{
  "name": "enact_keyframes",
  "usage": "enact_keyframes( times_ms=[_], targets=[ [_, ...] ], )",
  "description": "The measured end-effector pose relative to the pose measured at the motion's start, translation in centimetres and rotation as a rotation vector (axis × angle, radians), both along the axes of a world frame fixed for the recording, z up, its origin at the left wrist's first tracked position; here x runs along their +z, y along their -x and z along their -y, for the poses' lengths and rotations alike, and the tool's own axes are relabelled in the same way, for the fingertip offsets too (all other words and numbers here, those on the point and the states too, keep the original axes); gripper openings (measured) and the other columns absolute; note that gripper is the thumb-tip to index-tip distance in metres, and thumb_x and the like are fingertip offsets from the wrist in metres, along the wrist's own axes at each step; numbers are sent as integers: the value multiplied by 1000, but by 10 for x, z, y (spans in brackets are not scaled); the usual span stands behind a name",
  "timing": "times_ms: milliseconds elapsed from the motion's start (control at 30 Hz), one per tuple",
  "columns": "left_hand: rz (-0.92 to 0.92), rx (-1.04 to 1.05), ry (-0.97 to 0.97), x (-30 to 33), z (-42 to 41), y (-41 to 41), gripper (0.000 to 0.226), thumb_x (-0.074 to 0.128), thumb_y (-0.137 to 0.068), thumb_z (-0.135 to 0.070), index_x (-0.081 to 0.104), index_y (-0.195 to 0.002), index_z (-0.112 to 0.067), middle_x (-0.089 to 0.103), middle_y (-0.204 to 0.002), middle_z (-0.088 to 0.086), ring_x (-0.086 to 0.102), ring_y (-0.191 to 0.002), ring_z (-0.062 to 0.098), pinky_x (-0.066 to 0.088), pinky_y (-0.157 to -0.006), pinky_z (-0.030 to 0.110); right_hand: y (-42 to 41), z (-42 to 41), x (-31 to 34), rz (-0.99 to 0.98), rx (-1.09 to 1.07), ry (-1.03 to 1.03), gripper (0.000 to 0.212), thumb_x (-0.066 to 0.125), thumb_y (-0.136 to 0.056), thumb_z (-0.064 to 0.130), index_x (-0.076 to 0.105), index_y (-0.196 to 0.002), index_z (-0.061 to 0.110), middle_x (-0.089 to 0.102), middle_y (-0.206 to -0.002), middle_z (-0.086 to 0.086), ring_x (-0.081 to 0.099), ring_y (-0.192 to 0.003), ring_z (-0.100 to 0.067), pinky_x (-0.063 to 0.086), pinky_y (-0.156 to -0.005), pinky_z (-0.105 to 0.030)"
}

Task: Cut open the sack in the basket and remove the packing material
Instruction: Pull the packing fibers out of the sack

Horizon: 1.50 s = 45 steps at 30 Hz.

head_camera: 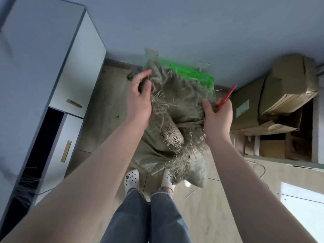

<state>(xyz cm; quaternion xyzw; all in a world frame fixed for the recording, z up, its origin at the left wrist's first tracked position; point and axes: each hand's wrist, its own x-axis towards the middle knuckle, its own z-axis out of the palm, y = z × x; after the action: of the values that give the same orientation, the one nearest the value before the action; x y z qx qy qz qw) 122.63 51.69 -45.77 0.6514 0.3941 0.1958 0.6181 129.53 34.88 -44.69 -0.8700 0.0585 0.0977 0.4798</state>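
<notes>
A grey-green woven sack (pixel 177 102) with frayed, cut edges hangs in front of me, held up off the floor. My left hand (pixel 140 100) grips its upper left edge. My right hand (pixel 217 116) pinches its right edge and also holds a red cutter (pixel 227 97), which points up and to the right. Behind the sack's top, a bright green plastic basket (pixel 194 74) shows only in part. A coarser, straw-coloured woven piece (pixel 173 139) pokes out of the torn middle of the sack. The sack's lower end droops to my feet.
A white cabinet (pixel 43 76) with gold handles stands at the left, one dark compartment open. Stacked cardboard boxes (pixel 273 102) fill the right side. My feet in white clogs (pixel 132 178) stand on the tiled floor. Loose fibres lie on the floor at the right.
</notes>
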Motion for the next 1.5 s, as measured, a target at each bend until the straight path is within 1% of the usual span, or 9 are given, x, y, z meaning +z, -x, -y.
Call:
enact_keyframes(
  times_ms=[300,400,500,633,900,1067,1167,1300,1500],
  targets=[
    [-385,-156,-19,27,52,29,94,60,-83,-57,-5,-149,-46,-7,-157,11,25,-142,34,26,-110,45,5,0,-8,-183,-130,-186,31,69,-87,38,43,-83,22,50,-83,2,47,-71,-13,43,-69,-30],
    [-407,-406,-296,20,68,31,90,69,-82,-38,8,-147,-49,5,-155,24,38,-134,43,37,-107,40,5,0,-5,-172,-97,-172,31,69,-87,39,47,-91,17,58,-88,-2,57,-77,-17,50,-71,-31],
    [-409,-491,-358,7,51,31,42,66,-88,-17,54,-125,-32,33,-146,15,56,-100,8,39,-89,0,-7,10,-4,-134,-73,-97,31,71,-84,43,47,-87,22,60,-90,-1,61,-84,-21,54,-82,-41],
    [-380,-684,-202,0,21,33,8,62,-92,-21,61,-100,-21,62,-84,-5,48,-55,1,42,-52,12,-20,24,-6,-148,-16,-58,34,71,-85,41,44,-86,20,51,-83,3,52,-73,-13,51,-78,-39],
    [-274,-528,-16,-5,8,32,12,60,-92,-33,55,-82,-34,61,-77,-7,52,-66,11,39,-61,23,-3,28,15,59,190,281,36,26,-104,38,47,-89,14,51,-85,-4,46,-74,-21,36,-67,-34],
    [-244,-528,-93,-7,4,32,4,60,-93,-32,58,-92,-28,61,-84,-14,56,-75,7,39,-68,25,45,12,14,-541,600,137,41,37,-102,33,48,-66,16,45,-59,1,36,-50,-13,29,-51,-30],
    [-248,-544,-160,-9,2,34,6,60,-93,-33,57,-95,-29,60,-94,-12,55,-93,10,37,-76,27,51,1,6,-610,547,98,44,38,-102,36,46,-62,18,42,-51,6,35,-45,-11,27,-49,-26],
    [-205,-562,-187,-8,4,36,8,61,-92,-32,58,-92,-24,59,-79,-16,55,-73,0,39,-64,16,43,-16,10,-644,448,41,42,38,-102,34,47,-65,18,42,-53,6,35,-45,-10,26,-47,-23],
    [71,-454,498,-8,18,37,37,56,-94,-20,54,-131,-23,68,-100,11,63,-88,22,52,-84,35,38,-20,28,-751,370,-269,38,38,-102,36,47,-70,17,35,-55,3,23,-40,-9,17,-38,-21]
  ],
)
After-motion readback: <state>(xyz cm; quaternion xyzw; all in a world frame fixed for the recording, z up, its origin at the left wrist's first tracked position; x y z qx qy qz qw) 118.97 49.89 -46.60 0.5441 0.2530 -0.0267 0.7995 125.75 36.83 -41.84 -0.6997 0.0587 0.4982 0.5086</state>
